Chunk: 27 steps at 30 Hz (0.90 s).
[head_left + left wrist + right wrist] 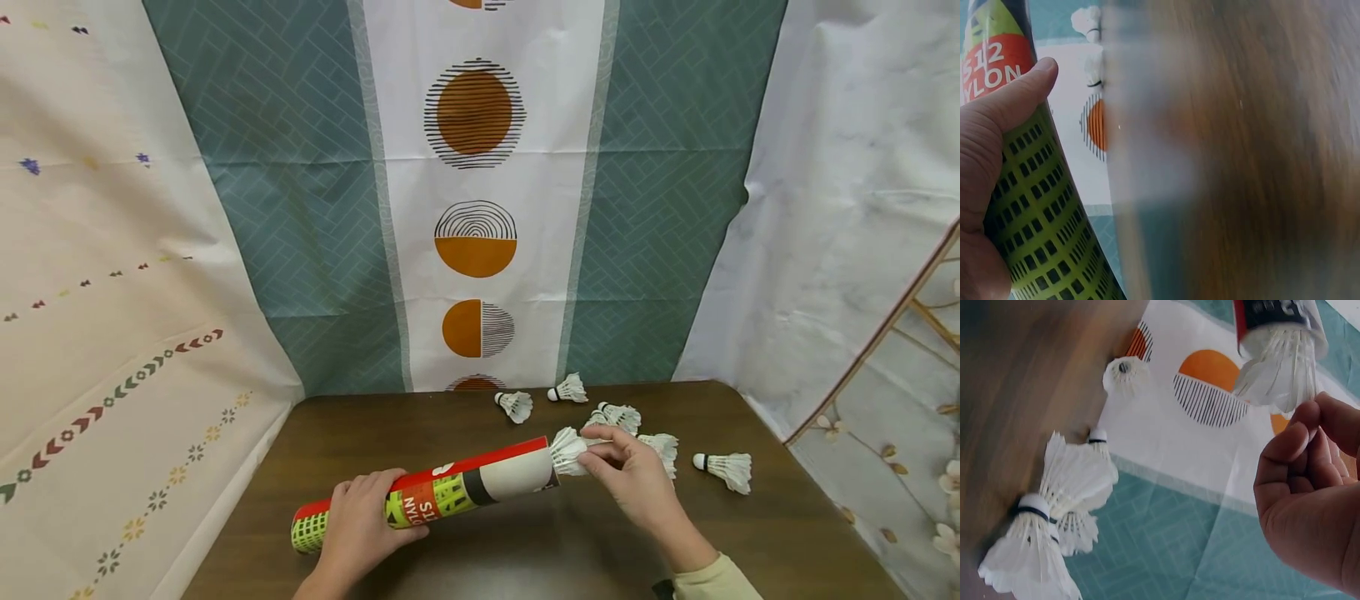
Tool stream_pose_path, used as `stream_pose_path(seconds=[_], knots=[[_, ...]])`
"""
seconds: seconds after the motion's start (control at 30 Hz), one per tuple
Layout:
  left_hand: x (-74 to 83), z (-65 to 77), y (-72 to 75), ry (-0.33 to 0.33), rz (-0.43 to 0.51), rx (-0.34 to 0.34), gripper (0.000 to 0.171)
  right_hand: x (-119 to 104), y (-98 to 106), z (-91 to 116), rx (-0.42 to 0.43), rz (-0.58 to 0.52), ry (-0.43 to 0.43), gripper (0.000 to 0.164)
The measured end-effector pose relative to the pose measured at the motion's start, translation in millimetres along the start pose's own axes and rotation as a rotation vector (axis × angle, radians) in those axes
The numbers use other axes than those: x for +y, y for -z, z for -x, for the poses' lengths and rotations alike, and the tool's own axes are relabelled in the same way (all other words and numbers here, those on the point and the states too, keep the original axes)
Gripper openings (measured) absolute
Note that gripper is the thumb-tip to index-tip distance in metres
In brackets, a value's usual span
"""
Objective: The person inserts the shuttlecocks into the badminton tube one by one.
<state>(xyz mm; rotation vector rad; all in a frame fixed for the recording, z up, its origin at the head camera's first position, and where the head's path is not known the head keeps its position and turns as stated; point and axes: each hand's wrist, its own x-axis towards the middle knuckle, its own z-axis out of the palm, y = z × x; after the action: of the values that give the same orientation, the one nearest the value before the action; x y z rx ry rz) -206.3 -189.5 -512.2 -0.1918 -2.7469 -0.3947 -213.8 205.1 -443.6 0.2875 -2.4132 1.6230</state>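
My left hand (365, 521) grips a long cardboard shuttlecock tube (517, 473) near its lower left end. Red, lime green and white, the tube tilts up toward the right; its printed side (1041, 206) fills the left of the left wrist view. At the raised right end, a white shuttlecock (567, 451) sits partly inside the mouth, its feather skirt sticking out and its cork hidden. My right hand (633, 475) pinches the skirt's edge between thumb and fingertips. In the right wrist view that skirt (1279, 369) spreads out below the tube's rim.
Several loose shuttlecocks lie on the dark wooden table (465, 567): one at far right (726, 472), a cluster (621, 417) behind my right hand, and two at the back, a left one (515, 407) and a right one (568, 388). A patterned cloth (480, 183) hangs behind the table.
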Motion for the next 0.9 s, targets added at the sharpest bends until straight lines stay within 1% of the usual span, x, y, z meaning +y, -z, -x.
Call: stream_pose_path(seconds=[0.13,0.23,0.37,0.53,0.67,0.73,0.8,0.9], knots=[[8.5,-0.1,0.5,0.010,0.016,0.002,0.085,-1.1,-6.3,2.4,-0.071,-0.073,-0.038,0.040],[13.3,0.6,0.5,0.024,0.019,0.008,0.086,-0.9,-10.7,4.1,-0.094,-0.115,-0.040,0.039],[16.8,1.9,-0.5,0.049,0.032,0.021,0.087,0.9,-15.5,6.5,-0.060,-0.137,-0.030,0.042],[19.8,2.7,-2.3,0.068,0.054,0.034,0.086,5.2,-20.2,7.6,-0.022,-0.139,-0.017,0.056],[23.2,2.7,-1.3,0.076,0.062,0.029,0.086,8.7,-22.9,7.0,-0.008,-0.104,-0.001,0.061],[24.4,2.5,-0.7,0.079,0.064,0.025,0.086,10.2,-23.6,6.7,0.005,-0.083,0.030,0.062],[25.0,2.1,-0.2,0.080,0.060,0.027,0.086,11.3,-23.6,6.3,0.007,-0.067,0.056,0.064],[24.1,2.0,0.0,0.077,0.052,0.035,0.086,12.8,-23.7,6.1,-0.019,-0.073,0.082,0.070]])
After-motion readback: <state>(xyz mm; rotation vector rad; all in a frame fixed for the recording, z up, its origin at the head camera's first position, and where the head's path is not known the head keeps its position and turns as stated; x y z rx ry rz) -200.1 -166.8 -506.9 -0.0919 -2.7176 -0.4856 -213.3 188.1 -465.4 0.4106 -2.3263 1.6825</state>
